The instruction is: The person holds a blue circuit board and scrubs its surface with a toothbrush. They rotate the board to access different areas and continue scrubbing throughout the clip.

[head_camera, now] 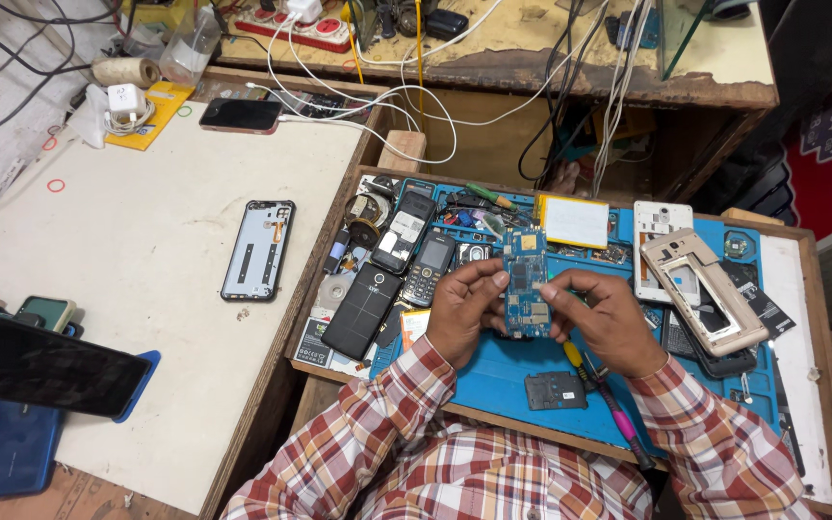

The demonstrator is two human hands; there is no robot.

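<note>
Head view: both hands' grip, left hand (462, 310) and right hand (605, 318), clamps circuit board (526, 282) between them (upright).

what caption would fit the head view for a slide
Both hands, left hand and right hand, hold a blue circuit board over a blue mat crowded with phone parts.

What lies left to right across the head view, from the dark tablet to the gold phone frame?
Dark tablet → phone back shell → black battery → left hand → blue circuit board → right hand → gold phone frame.
</note>
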